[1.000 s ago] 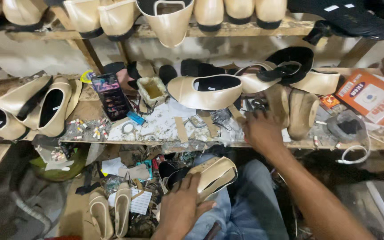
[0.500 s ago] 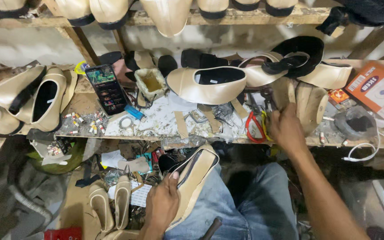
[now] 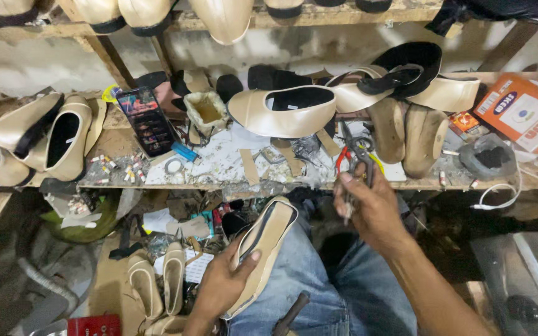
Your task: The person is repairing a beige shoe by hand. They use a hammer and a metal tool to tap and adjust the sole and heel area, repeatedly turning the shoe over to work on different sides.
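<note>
Leftmost, three cream leather shoe uppers with black linings (image 3: 45,140) are lying bunched on the wooden workbench (image 3: 126,140), toes pointing up and right. One dark smartphone with a lit screen (image 3: 147,121) is leaning beside them, and one small glue-crusted pot (image 3: 207,112) is standing just right of it. Below the bench edge, two cream sandal pieces (image 3: 157,283) are lying side by side on the littered floor.

Centre, one left hand (image 3: 222,286) is closing around one cream pointed shoe with a dark inner edge (image 3: 263,249), thumb pressing across its side. That shoe is resting on the person's blue-jeaned lap (image 3: 319,286), its long axis running diagonally, lower end at the left hand and upper end pointing up and right toward the bench. One larger cream shoe with a black insole (image 3: 284,112) is lying on the bench above, toe pointing left.

Rightward, one right hand (image 3: 368,208) is gripping one pair of red-handled metal pliers (image 3: 356,158), fingers curling round the handles, at the bench edge. Two tan wooden lasts (image 3: 406,134) are standing beyond. One orange cardboard box (image 3: 524,115) is lying far right.
</note>
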